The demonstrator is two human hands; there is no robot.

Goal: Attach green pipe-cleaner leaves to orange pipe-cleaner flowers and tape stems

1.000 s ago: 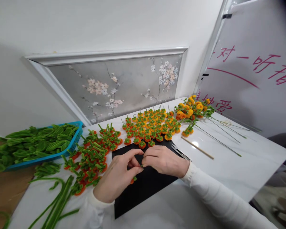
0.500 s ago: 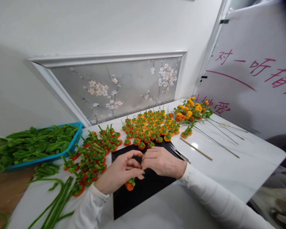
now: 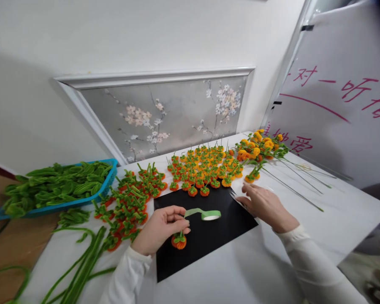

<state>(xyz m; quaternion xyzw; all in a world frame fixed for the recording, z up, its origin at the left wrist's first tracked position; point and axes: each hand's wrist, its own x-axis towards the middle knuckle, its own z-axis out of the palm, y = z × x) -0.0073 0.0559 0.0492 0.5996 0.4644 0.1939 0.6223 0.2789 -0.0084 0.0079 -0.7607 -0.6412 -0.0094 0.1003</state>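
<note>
An orange chenille flower (image 3: pixel 179 241) with green leaves hangs head down from my left hand (image 3: pixel 164 228), its stem pinched between thumb and fingers. A strip of green floral tape runs from these fingertips to its roll (image 3: pixel 211 215), which lies on the black mat (image 3: pixel 205 245). At the mat's right edge my right hand (image 3: pixel 266 207) is over a pair of metal snips (image 3: pixel 233 195), palm down. Its thumb and fingers are apart. The hand covers most of the snips, so firm contact is hard to judge.
Rows of orange and yellow flower heads (image 3: pixel 205 164) stand behind the mat, with red-orange ones (image 3: pixel 126 211) to the left. A blue basket (image 3: pixel 112 179) holds green leaves. Green strips (image 3: pixel 82 266) lie at front left. Finished flowers (image 3: pixel 259 145) and long stems (image 3: pixel 294 190) are at right.
My right hand has left my left hand and moved right to the snips. The tape roll and flower are now in plain sight. The wooden stick is now hidden.
</note>
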